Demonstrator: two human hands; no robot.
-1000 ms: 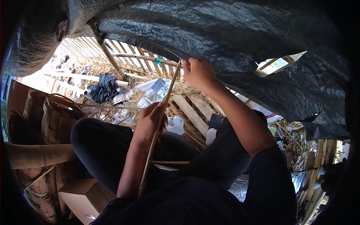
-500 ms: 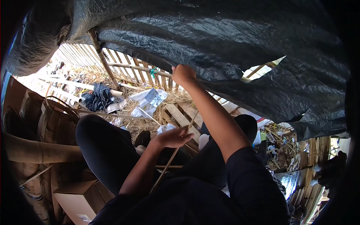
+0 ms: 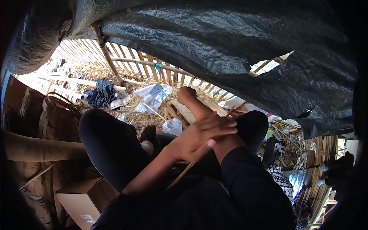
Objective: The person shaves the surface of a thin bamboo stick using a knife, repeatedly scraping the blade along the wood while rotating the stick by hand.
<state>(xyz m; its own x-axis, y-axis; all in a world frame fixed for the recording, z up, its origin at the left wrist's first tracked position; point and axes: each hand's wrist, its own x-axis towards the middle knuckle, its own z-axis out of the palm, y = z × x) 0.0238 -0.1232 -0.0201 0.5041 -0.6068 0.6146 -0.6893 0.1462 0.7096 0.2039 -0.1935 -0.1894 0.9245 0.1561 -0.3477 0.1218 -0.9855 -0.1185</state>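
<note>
My left hand (image 3: 203, 138) lies across my right forearm, its fingers stretched over the skin. A thin bamboo stick (image 3: 180, 175) runs slantwise under that hand, held there, and its upper tip shows beyond the forearm. Out in front, below the edge of a black plastic sheet (image 3: 214, 42), my right hand (image 3: 186, 95) is curled into a fist. Its fingertips are turned away, so whether anything is in it stays hidden. The sheet hangs apart from both hands and has a torn hole at the right.
Beyond my bent knees stands a bamboo slat fence (image 3: 145, 69). Dry straw, plastic bags (image 3: 172, 126) and a dark cloth (image 3: 101, 92) litter the ground. A cardboard box (image 3: 82, 199) and a thick bamboo pole (image 3: 42, 151) are at my left, bundled slats (image 3: 314, 168) at my right.
My right hand has let go of the black sheet's edge and come down toward me. My left hand has moved right, onto my right forearm, with the stick.
</note>
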